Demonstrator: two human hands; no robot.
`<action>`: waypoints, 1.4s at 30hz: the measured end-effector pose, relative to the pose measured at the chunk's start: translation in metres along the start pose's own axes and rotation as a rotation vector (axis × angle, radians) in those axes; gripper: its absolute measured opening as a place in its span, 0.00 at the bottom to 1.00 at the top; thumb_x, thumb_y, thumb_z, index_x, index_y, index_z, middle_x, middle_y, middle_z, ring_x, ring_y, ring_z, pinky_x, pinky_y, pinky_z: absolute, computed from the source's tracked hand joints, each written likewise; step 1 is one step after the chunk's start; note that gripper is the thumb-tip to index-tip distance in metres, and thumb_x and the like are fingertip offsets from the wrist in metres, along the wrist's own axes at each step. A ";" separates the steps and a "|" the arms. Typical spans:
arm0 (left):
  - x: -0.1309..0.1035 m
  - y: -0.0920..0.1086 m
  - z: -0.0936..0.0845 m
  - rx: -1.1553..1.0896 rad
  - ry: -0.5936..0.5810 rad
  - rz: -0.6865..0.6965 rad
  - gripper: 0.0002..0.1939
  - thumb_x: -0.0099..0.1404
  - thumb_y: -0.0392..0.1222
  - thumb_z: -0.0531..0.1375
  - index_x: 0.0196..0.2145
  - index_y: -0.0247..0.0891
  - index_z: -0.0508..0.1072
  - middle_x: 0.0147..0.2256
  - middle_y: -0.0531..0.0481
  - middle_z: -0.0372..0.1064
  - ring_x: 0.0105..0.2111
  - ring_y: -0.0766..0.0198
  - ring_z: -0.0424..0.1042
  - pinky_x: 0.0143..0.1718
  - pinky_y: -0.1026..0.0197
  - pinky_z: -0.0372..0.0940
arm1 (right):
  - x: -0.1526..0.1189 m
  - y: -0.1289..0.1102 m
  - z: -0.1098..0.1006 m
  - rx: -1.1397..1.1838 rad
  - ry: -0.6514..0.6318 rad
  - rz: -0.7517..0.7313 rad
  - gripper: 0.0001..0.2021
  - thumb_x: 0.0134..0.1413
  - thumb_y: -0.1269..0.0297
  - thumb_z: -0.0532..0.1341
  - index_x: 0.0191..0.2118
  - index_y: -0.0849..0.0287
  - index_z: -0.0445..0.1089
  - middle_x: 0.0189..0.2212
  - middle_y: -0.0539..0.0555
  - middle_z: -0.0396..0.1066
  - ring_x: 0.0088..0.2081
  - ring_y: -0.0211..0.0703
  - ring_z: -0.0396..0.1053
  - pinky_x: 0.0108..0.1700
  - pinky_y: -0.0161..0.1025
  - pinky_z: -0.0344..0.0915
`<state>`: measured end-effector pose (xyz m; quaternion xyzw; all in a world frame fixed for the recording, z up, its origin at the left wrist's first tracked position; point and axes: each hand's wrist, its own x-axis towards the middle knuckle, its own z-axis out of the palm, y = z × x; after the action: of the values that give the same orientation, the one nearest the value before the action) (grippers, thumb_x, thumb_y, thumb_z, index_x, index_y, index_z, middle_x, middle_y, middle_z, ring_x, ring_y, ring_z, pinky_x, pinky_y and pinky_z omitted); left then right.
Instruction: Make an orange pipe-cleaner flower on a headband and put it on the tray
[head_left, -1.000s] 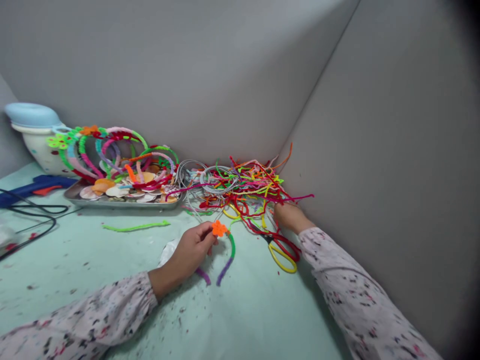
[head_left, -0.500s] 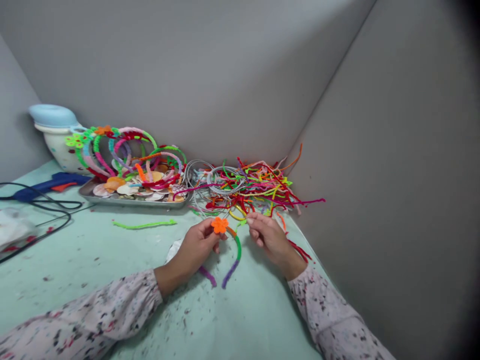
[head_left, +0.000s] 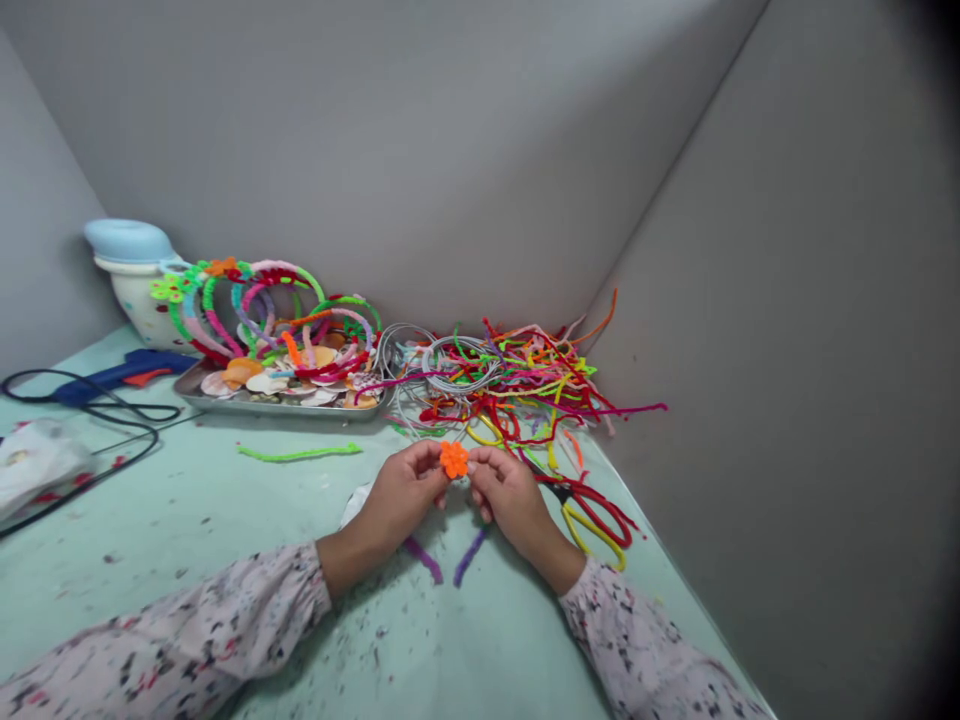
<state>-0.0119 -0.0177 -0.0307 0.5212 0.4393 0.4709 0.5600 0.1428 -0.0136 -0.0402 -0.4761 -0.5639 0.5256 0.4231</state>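
An orange pipe-cleaner flower (head_left: 454, 460) sits at the top of a headband (head_left: 469, 557) wrapped in pipe cleaner, whose two purple ends point down toward me. My left hand (head_left: 405, 495) is closed on the headband just left of the flower. From the other side, my right hand (head_left: 510, 495) pinches at the flower's right edge and the band beside it. My fingers hide most of the band. Close by on the right lie scissors with red and yellow handles (head_left: 600, 520), partly behind my right hand.
A metal tray (head_left: 285, 408) holds shells and several finished headbands (head_left: 262, 300). Wire coils (head_left: 457, 362) and a heap of pipe cleaners (head_left: 547, 370) lie behind my hands. One green pipe cleaner (head_left: 300, 454), a blue glue gun (head_left: 112, 377) with its cord, and a lidded cup (head_left: 139, 285) are leftward.
My right hand has come left and down from beside the yellow scissor loop to the flower, covering the band's right side. Scissor handles now show past that hand. The view has shifted slightly.
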 end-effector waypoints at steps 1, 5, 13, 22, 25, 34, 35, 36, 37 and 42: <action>0.000 0.001 0.000 -0.001 0.015 -0.019 0.08 0.53 0.38 0.59 0.33 0.34 0.69 0.22 0.56 0.66 0.18 0.72 0.60 0.21 0.68 0.55 | 0.000 0.000 0.000 -0.005 0.010 -0.009 0.11 0.53 0.57 0.58 0.36 0.59 0.67 0.16 0.42 0.61 0.13 0.29 0.55 0.15 0.28 0.51; 0.002 0.003 -0.002 -0.027 0.036 -0.067 0.10 0.52 0.37 0.59 0.35 0.34 0.70 0.22 0.56 0.66 0.17 0.72 0.60 0.19 0.69 0.53 | -0.001 -0.001 -0.001 0.017 0.048 -0.059 0.10 0.55 0.56 0.57 0.36 0.58 0.65 0.18 0.43 0.62 0.14 0.30 0.56 0.17 0.28 0.53; 0.005 -0.003 -0.004 -0.051 -0.035 -0.062 0.09 0.52 0.37 0.59 0.33 0.35 0.69 0.24 0.55 0.67 0.17 0.73 0.60 0.19 0.68 0.52 | -0.005 0.004 0.000 -0.075 0.025 -0.154 0.09 0.57 0.58 0.57 0.39 0.57 0.67 0.22 0.46 0.65 0.18 0.33 0.59 0.20 0.31 0.57; 0.005 -0.003 -0.004 -0.039 -0.045 -0.069 0.07 0.52 0.37 0.60 0.31 0.35 0.68 0.24 0.56 0.67 0.17 0.74 0.60 0.20 0.69 0.52 | -0.005 0.007 0.001 -0.198 0.040 -0.198 0.07 0.58 0.61 0.54 0.35 0.57 0.66 0.20 0.46 0.63 0.18 0.34 0.59 0.20 0.31 0.56; 0.004 -0.002 -0.004 -0.060 -0.045 -0.069 0.08 0.51 0.36 0.60 0.31 0.35 0.68 0.25 0.56 0.67 0.18 0.74 0.60 0.20 0.69 0.54 | -0.006 0.007 0.001 -0.282 0.072 -0.229 0.06 0.57 0.61 0.54 0.34 0.57 0.66 0.21 0.46 0.64 0.19 0.35 0.60 0.22 0.32 0.57; 0.002 0.001 -0.002 -0.061 -0.047 -0.046 0.07 0.52 0.36 0.61 0.31 0.35 0.67 0.26 0.57 0.65 0.20 0.74 0.57 0.20 0.69 0.56 | -0.009 0.002 0.003 -0.530 0.171 -0.372 0.05 0.54 0.67 0.54 0.33 0.57 0.67 0.23 0.48 0.67 0.23 0.36 0.63 0.27 0.33 0.58; 0.002 0.001 -0.002 -0.054 -0.048 -0.045 0.07 0.52 0.35 0.60 0.31 0.35 0.67 0.25 0.57 0.64 0.20 0.74 0.57 0.20 0.69 0.56 | -0.010 0.002 0.003 -0.549 0.177 -0.383 0.05 0.54 0.68 0.54 0.33 0.58 0.67 0.23 0.48 0.68 0.23 0.36 0.63 0.27 0.33 0.58; 0.002 0.002 -0.001 -0.049 -0.049 -0.045 0.07 0.52 0.35 0.60 0.31 0.35 0.67 0.25 0.57 0.64 0.20 0.74 0.57 0.20 0.70 0.56 | -0.010 0.002 0.003 -0.566 0.182 -0.391 0.05 0.53 0.68 0.54 0.33 0.58 0.67 0.24 0.48 0.68 0.23 0.36 0.63 0.27 0.33 0.58; 0.002 0.002 -0.001 -0.045 -0.050 -0.046 0.07 0.52 0.35 0.60 0.31 0.34 0.67 0.25 0.57 0.63 0.20 0.74 0.57 0.20 0.70 0.55 | -0.009 0.003 0.004 -0.580 0.189 -0.398 0.06 0.53 0.69 0.54 0.33 0.58 0.67 0.24 0.48 0.68 0.23 0.36 0.63 0.27 0.33 0.58; 0.002 0.002 -0.002 -0.048 -0.054 -0.057 0.07 0.53 0.36 0.61 0.32 0.35 0.67 0.25 0.57 0.63 0.20 0.74 0.57 0.20 0.70 0.55 | -0.009 0.005 0.004 -0.637 0.216 -0.424 0.05 0.54 0.69 0.54 0.33 0.58 0.67 0.25 0.49 0.69 0.24 0.37 0.65 0.29 0.33 0.59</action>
<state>-0.0135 -0.0156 -0.0284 0.5073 0.4273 0.4511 0.5972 0.1408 -0.0230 -0.0449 -0.5091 -0.7368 0.1721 0.4103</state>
